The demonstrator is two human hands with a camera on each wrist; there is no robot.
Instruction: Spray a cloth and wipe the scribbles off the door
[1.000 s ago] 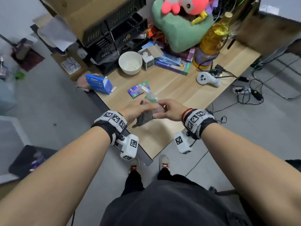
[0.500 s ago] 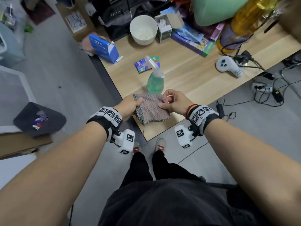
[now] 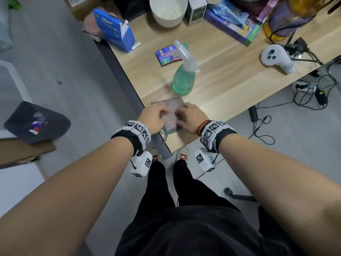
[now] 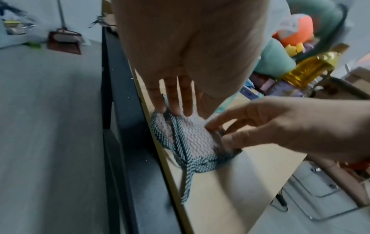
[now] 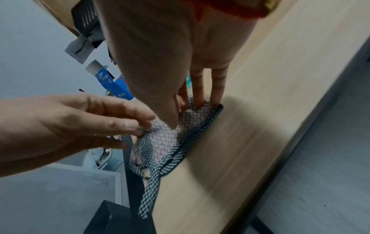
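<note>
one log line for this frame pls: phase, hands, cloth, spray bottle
phase: laying cloth flat, pre-spray | left hand: fingers on cloth | right hand: fingers on cloth | cloth: at table corner | spray bottle: upright, untouched

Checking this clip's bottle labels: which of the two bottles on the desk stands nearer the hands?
The green spray bottle, standing just beyond the cloth that both hands touch. The amber bottle is at the desk's far right corner among cables.
</note>
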